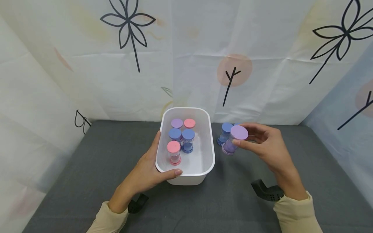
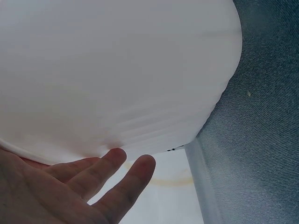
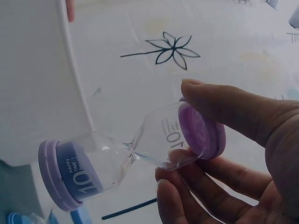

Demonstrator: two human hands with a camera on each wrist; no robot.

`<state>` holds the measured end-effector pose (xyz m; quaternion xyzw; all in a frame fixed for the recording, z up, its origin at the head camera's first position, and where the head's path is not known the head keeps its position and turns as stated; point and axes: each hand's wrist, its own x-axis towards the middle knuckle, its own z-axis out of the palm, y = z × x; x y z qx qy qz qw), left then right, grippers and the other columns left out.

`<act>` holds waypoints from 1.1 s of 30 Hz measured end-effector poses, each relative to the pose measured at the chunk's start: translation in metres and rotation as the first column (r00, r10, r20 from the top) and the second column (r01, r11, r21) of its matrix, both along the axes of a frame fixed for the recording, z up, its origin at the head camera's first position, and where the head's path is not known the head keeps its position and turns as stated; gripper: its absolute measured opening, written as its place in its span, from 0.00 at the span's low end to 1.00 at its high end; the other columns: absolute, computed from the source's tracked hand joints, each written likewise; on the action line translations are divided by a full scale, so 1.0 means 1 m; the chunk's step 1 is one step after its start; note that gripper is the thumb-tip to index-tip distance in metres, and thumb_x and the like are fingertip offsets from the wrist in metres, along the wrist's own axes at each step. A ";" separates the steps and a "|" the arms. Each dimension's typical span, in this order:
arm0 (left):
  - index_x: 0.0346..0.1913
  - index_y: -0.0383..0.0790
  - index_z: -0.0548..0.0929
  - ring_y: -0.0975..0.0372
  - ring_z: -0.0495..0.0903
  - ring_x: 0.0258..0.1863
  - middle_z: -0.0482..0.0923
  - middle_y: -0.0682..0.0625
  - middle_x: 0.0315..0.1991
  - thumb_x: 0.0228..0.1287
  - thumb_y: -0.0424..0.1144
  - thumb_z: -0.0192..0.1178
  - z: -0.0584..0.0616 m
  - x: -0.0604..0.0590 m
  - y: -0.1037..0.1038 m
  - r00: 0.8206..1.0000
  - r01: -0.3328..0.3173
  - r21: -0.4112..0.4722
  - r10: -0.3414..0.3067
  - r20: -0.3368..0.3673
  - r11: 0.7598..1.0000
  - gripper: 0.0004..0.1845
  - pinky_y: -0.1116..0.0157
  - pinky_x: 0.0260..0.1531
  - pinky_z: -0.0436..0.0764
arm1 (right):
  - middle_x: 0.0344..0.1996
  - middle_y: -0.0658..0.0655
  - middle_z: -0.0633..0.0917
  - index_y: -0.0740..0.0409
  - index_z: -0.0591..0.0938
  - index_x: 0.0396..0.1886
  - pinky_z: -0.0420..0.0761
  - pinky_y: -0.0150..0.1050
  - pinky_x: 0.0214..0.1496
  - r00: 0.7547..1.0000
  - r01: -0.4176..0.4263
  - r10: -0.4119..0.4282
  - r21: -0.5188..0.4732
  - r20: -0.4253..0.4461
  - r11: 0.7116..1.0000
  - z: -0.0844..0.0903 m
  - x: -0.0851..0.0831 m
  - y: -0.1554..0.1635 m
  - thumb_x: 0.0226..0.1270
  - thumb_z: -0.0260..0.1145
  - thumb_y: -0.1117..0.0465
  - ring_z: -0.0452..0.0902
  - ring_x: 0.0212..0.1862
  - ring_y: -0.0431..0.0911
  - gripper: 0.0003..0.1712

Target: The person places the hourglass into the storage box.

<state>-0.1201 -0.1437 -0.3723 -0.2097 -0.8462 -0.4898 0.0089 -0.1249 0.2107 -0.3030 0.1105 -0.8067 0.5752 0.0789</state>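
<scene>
My right hand pinches a purple-capped sand timer by its upper end, thumb on one side and fingertips on the other. In the right wrist view, the sand timer is tilted, with a "10" printed on its clear glass and purple sand in the far bulb. My left hand rests against the near left corner of a white bin. Its thumb lies along the front rim; in the left wrist view, the straight fingers reach along the bin's outer wall.
Inside the bin stand several sand timers: purple and pink at the back, blue in the middle, pink in front. Blue sand timers stand right of the bin on the grey cloth. A patterned curtain hangs behind.
</scene>
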 end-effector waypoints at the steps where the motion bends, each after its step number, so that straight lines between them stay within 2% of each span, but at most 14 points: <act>1: 0.82 0.60 0.40 0.66 0.74 0.61 0.65 0.57 0.73 0.48 0.61 0.78 0.000 0.000 0.000 1.000 -0.003 -0.003 0.003 -0.002 1.000 0.68 0.48 0.56 0.75 | 0.47 0.55 0.87 0.63 0.84 0.56 0.81 0.33 0.46 1.000 -0.004 0.003 -0.012 -0.009 1.000 0.002 0.001 -0.001 0.55 0.80 0.68 0.83 0.44 0.47 0.27; 11: 0.82 0.60 0.40 0.65 0.74 0.60 0.65 0.57 0.73 0.48 0.61 0.79 0.001 0.000 0.000 1.000 -0.007 -0.008 0.007 0.000 1.000 0.68 0.48 0.56 0.75 | 0.46 0.59 0.87 0.71 0.84 0.53 0.81 0.33 0.49 0.998 -0.033 0.019 -0.225 -0.066 0.974 0.017 0.016 -0.007 0.50 0.77 0.80 0.83 0.46 0.48 0.27; 16: 0.82 0.61 0.40 0.65 0.74 0.61 0.64 0.57 0.73 0.48 0.60 0.79 0.000 0.000 0.001 1.000 -0.007 -0.005 0.007 0.001 1.000 0.68 0.48 0.56 0.75 | 0.46 0.60 0.87 0.73 0.83 0.53 0.81 0.33 0.50 0.988 -0.088 0.053 -0.251 -0.143 0.964 0.020 0.020 -0.009 0.50 0.75 0.83 0.82 0.46 0.48 0.27; 21: 0.82 0.61 0.40 0.65 0.74 0.61 0.63 0.57 0.74 0.47 0.60 0.79 0.001 0.000 0.000 1.000 0.000 0.000 0.000 0.001 1.000 0.68 0.48 0.57 0.75 | 0.46 0.62 0.86 0.76 0.82 0.53 0.81 0.34 0.50 0.974 -0.159 0.099 -0.300 -0.203 0.941 0.023 0.023 -0.013 0.49 0.73 0.85 0.82 0.46 0.50 0.27; 29: 0.82 0.61 0.40 0.64 0.74 0.61 0.64 0.56 0.73 0.48 0.61 0.78 0.002 0.000 -0.001 1.000 0.011 -0.005 -0.011 -0.005 1.000 0.68 0.49 0.56 0.76 | 0.47 0.63 0.86 0.75 0.82 0.54 0.81 0.35 0.51 0.961 -0.212 0.145 -0.294 -0.234 0.932 0.034 0.022 -0.021 0.50 0.72 0.86 0.82 0.47 0.51 0.28; 33: 0.82 0.65 0.39 0.64 0.75 0.60 0.65 0.55 0.73 0.48 0.60 0.79 0.002 0.000 -0.001 1.000 0.017 -0.001 -0.017 -0.008 1.000 0.67 0.50 0.55 0.76 | 0.47 0.64 0.86 0.75 0.82 0.54 0.81 0.35 0.52 0.953 -0.241 0.168 -0.288 -0.253 0.927 0.043 0.019 -0.029 0.50 0.73 0.85 0.82 0.47 0.52 0.28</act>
